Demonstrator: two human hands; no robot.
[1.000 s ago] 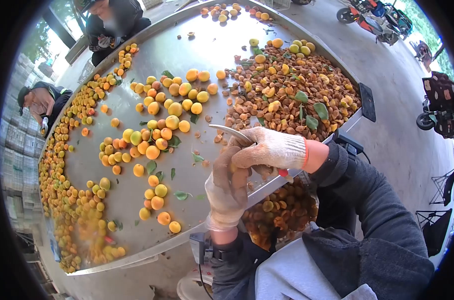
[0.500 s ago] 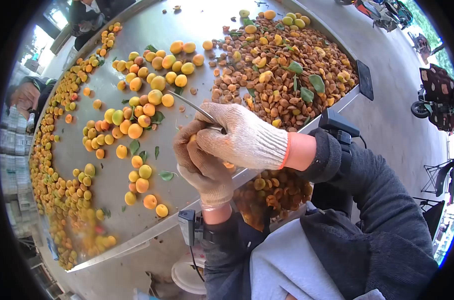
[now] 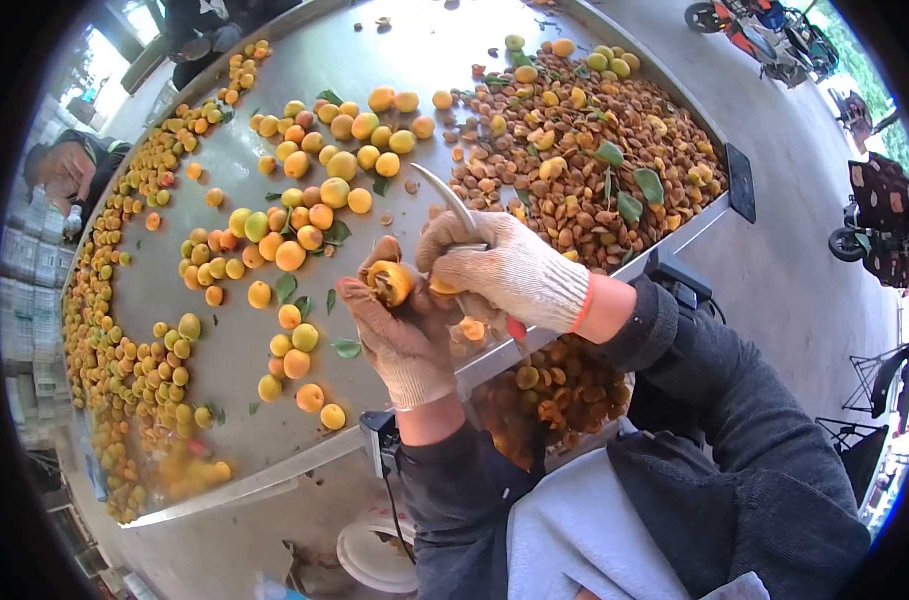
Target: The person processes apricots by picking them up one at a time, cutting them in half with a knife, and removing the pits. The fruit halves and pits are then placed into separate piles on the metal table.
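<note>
My gloved left hand (image 3: 406, 345) is closed around a cut apricot (image 3: 390, 284), its open side turned up with a dark hollow or pit inside. My gloved right hand (image 3: 509, 262) grips a curved knife (image 3: 442, 192); the blade points up and to the left, away from the fruit. A bit of orange apricot flesh shows by the right fingers, and a red end, perhaps the handle, sticks out below that hand. Both hands are above the near edge of the metal table (image 3: 234, 370). Whole apricots (image 3: 290, 256) lie in clusters left of them.
A big heap of brown pits (image 3: 574, 150) with leaves covers the table's right side. Apricots (image 3: 109, 330) line the left rim. Below the edge sit apricot halves (image 3: 549, 390). A phone-like dark slab (image 3: 740, 184) rests on the right rim. Other people stand across the table.
My hands have moved apart. The apricot now shows opened in my left hand, and the knife has swung more upright, clear of it in my right hand.
</note>
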